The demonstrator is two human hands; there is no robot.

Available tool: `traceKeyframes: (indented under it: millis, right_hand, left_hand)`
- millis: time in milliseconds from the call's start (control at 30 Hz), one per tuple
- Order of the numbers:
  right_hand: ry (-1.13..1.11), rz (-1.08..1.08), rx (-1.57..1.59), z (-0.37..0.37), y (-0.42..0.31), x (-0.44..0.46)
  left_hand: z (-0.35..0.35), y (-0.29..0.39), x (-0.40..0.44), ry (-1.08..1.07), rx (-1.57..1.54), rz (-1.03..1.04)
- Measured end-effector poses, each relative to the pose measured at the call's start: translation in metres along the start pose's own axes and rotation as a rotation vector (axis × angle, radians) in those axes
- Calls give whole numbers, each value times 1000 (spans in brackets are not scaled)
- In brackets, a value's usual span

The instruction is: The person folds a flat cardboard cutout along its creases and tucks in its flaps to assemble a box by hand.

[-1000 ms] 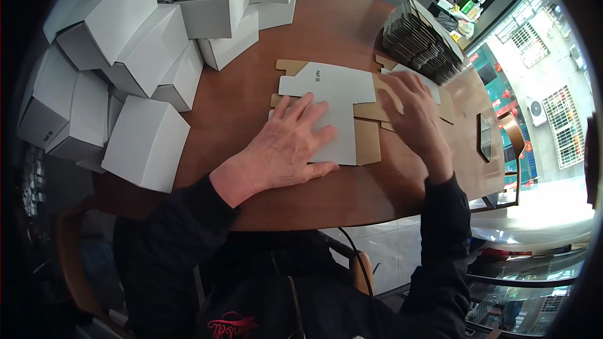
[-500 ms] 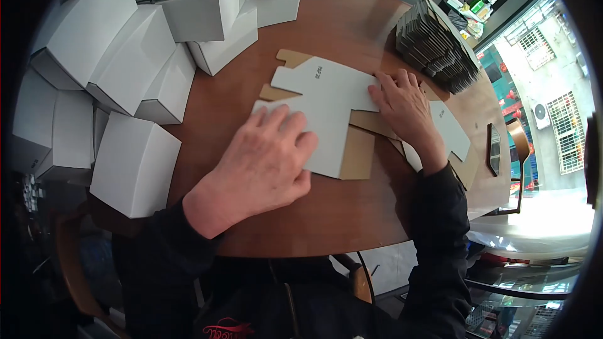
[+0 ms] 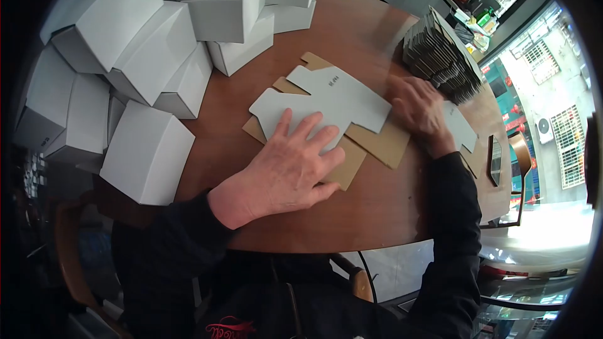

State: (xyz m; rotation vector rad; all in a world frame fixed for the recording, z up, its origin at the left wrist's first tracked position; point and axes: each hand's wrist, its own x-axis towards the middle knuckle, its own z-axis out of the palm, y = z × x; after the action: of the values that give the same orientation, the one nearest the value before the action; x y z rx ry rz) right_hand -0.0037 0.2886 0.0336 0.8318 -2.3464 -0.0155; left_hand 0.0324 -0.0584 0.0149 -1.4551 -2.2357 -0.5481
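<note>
Currently the left hand point(image 3: 290, 168) rests with fingers spread on white cardboard point(image 3: 342, 97) lying on the counter point(image 3: 352, 22). The right hand point(image 3: 422, 112), blurred, is at its right edge; whether it pinches, I cannot tell.

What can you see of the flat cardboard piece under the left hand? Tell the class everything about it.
The flat cardboard piece looks like thin card, white on top, with plain brown flaps showing along its edges. Its outline is notched, and small dark print marks the white face. It lies at a slant on the brown table. The left hand rests spread over its near part, hiding some of it. The right hand is blurred at its right end; contact is unclear.
</note>
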Motion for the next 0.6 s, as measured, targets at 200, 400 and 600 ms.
traceKeyframes:
  millis: [200, 400, 600]
  right_hand:
    - [-52, 149, -72, -2, 10, -10]
    - [-306, 491, -12, -3, -81, 39]
    - [-322, 554, 107, -9, -106, 35]
  left_hand:
    - [-5, 3, -2, -81, -64, -16]
    - [-12, -1, 1, -100, -121, 16]
    - [0, -22, -5, -62, -234, -79]
